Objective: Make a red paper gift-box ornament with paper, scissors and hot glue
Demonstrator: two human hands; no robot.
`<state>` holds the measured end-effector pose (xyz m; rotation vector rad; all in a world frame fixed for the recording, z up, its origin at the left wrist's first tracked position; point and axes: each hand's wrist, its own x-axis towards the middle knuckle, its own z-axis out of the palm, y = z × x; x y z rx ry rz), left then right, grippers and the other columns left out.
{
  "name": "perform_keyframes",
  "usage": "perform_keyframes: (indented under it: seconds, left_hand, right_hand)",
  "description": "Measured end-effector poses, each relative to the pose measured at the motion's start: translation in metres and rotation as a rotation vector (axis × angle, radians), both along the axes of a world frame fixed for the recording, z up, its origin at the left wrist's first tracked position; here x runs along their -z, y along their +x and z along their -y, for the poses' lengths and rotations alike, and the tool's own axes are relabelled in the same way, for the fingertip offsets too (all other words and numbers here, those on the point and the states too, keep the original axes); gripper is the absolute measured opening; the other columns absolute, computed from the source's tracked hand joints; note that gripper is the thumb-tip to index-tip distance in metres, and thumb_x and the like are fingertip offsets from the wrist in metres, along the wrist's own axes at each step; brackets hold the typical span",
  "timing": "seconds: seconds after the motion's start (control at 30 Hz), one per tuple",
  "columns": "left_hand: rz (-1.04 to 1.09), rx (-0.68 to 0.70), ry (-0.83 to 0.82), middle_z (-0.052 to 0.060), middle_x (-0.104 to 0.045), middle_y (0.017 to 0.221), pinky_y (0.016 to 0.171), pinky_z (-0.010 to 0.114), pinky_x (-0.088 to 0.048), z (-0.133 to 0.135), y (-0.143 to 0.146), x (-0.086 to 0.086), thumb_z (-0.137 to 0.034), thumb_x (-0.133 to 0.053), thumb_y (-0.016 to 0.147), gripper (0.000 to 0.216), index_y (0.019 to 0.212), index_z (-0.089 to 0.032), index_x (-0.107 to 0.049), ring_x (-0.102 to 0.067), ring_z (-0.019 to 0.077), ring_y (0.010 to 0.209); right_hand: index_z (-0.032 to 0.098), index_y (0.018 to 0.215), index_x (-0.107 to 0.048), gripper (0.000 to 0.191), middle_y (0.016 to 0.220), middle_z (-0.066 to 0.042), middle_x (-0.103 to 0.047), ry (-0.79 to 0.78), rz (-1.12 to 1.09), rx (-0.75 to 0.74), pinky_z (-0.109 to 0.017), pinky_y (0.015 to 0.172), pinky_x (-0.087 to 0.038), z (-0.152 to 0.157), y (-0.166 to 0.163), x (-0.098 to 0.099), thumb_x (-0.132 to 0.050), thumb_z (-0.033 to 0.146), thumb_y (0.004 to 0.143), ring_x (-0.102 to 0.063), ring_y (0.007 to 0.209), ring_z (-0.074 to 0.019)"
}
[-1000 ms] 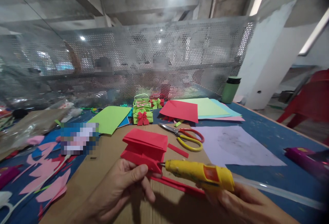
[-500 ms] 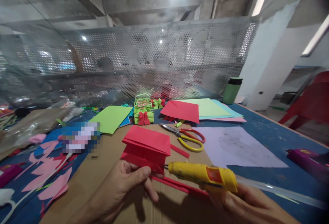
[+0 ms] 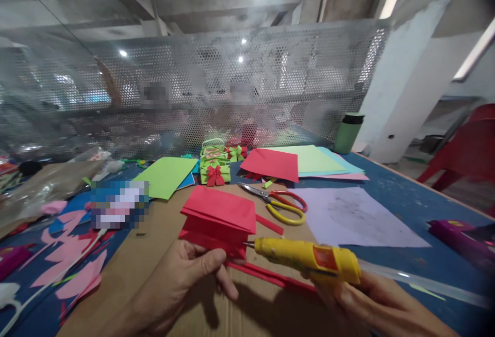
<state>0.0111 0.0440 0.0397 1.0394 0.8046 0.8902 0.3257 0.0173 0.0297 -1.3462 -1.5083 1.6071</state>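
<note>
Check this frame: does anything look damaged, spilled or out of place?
The lilac sheet right of the scissors carries a grey smudge, unlike the plain green sheet. Pink scraps lie strewn at the left; no spill stands out.

Passable gap between left hand and right hand, red strip along its far edge. Straight ahead blocked: folded red paper, glue gun, then scissors. Low pass over flat purple paper at right. Bare cardboard left of left hand, up to pink scraps. Metal screen walls off the back.
</note>
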Motion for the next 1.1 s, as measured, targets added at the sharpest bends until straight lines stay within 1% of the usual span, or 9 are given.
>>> perform_keyframes:
  seconds: [0.13,0.27,0.4,0.5,0.67,0.83,0.9,1.0,1.1]
  left_hand:
    - [-0.006,0.004,0.013,0.014,-0.076,0.072,0.051,0.025,-0.055,0.000,0.000,-0.001,-0.046,-0.075,0.082,0.043,0.103,-0.009,-0.076,-0.066,0.0172,0.058]
    - [-0.005,0.039,-0.011,0.013,-0.074,0.070,0.046,0.026,-0.054,-0.001,-0.001,-0.001,-0.046,-0.075,0.082,0.047,0.112,-0.010,-0.073,-0.066,0.0189,0.057]
    - [-0.015,0.028,0.020,0.013,-0.075,0.072,0.047,0.023,-0.053,-0.001,-0.001,-0.002,-0.044,-0.073,0.084,0.044,0.111,-0.010,-0.073,-0.067,0.0184,0.059]
    - [-0.026,0.025,0.021,0.012,-0.074,0.071,0.045,0.023,-0.052,-0.001,-0.001,-0.002,-0.044,-0.073,0.084,0.044,0.113,-0.011,-0.073,-0.066,0.0178,0.058]
    - [0.001,0.005,0.020,0.014,-0.076,0.081,0.045,0.022,-0.052,0.000,-0.001,-0.001,-0.043,-0.075,0.083,0.041,0.110,-0.012,-0.074,-0.069,0.0192,0.061]
    - [0.003,0.032,-0.027,0.013,-0.076,0.073,0.045,0.024,-0.052,0.001,-0.001,-0.003,-0.043,-0.073,0.085,0.043,0.114,-0.011,-0.073,-0.066,0.0189,0.058]
    - [-0.002,0.017,-0.028,0.013,-0.075,0.070,0.047,0.024,-0.052,0.001,-0.001,-0.004,-0.043,-0.073,0.085,0.043,0.112,-0.010,-0.074,-0.065,0.0181,0.058]
    - [-0.008,-0.008,0.005,0.014,-0.075,0.068,0.052,0.022,-0.052,0.001,-0.002,-0.002,-0.044,-0.074,0.084,0.039,0.099,-0.008,-0.078,-0.065,0.0174,0.062]
    - [0.001,0.009,-0.005,0.014,-0.074,0.067,0.048,0.022,-0.049,0.000,-0.004,0.001,-0.045,-0.073,0.084,0.038,0.090,-0.008,-0.079,-0.062,0.0164,0.057]
  right_hand:
    - [0.027,0.133,-0.065,0.067,0.127,-0.008,-0.069,0.004,0.017,0.045,-0.046,0.099,-0.050,0.001,-0.004,-0.004,-0.060,0.070,0.082,-0.063,0.116,-0.0367]
    - [0.028,0.134,-0.065,0.070,0.125,-0.009,-0.070,-0.012,0.030,0.001,-0.041,0.091,-0.055,0.001,-0.011,-0.010,-0.061,0.072,0.080,-0.060,0.120,-0.0375]
    - [0.027,0.134,-0.064,0.072,0.125,-0.011,-0.069,-0.019,-0.004,-0.020,-0.039,0.084,-0.058,0.002,-0.014,-0.014,-0.060,0.074,0.079,-0.058,0.123,-0.0388]
    - [0.028,0.134,-0.064,0.067,0.127,-0.011,-0.068,0.027,-0.015,-0.027,-0.043,0.087,-0.057,0.001,-0.010,-0.010,-0.058,0.071,0.083,-0.059,0.121,-0.0378]
    - [0.027,0.135,-0.064,0.065,0.124,-0.010,-0.069,0.059,-0.020,-0.054,-0.046,0.094,-0.053,-0.002,-0.002,0.000,-0.056,0.069,0.086,-0.062,0.116,-0.0358]
    - [0.026,0.132,-0.067,0.066,0.119,-0.010,-0.071,0.066,0.033,-0.026,-0.043,0.093,-0.054,-0.001,-0.007,-0.008,-0.058,0.070,0.083,-0.065,0.109,-0.0337]
    - [0.027,0.132,-0.067,0.064,0.117,-0.009,-0.072,0.059,0.023,-0.029,-0.042,0.095,-0.052,0.000,-0.008,-0.012,-0.058,0.069,0.084,-0.064,0.111,-0.0335]
    - [0.026,0.135,-0.064,0.065,0.118,-0.010,-0.071,0.042,0.007,-0.074,-0.041,0.094,-0.052,0.001,-0.008,-0.013,-0.054,0.069,0.087,-0.063,0.112,-0.0337]
    - [0.025,0.136,-0.063,0.072,0.117,-0.012,-0.071,0.072,0.035,-0.109,-0.043,0.090,-0.053,0.000,-0.007,-0.014,-0.050,0.074,0.085,-0.064,0.107,-0.0347]
